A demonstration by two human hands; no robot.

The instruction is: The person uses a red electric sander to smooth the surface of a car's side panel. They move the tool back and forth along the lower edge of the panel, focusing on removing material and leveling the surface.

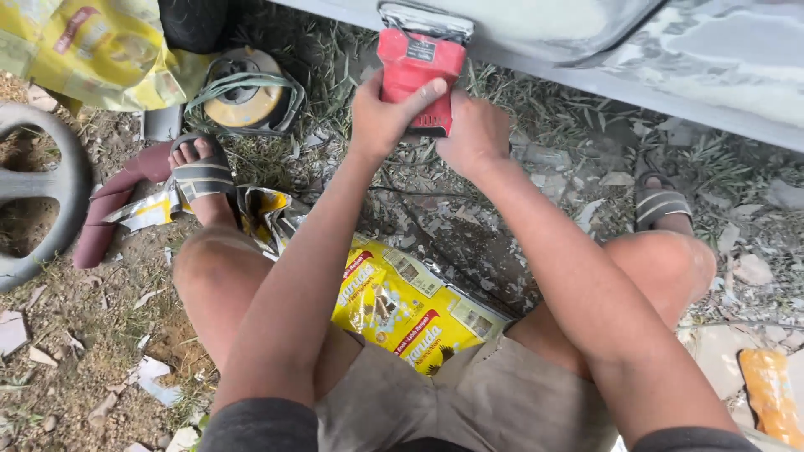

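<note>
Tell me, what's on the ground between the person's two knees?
In the head view, a flattened yellow sack with red lettering lies on the littered ground between the knees, below the left hand and right hand gripping the red pouch.

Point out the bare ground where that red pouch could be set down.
The freest patch is the grey littered dirt between the two forearms, bordered by the yellow printed sack below. Another lies right of the right sandalled foot, by the grey painted panel. Crowded: upper left, around the round yellow tool. Both hands hold the red foil pouch.
</note>
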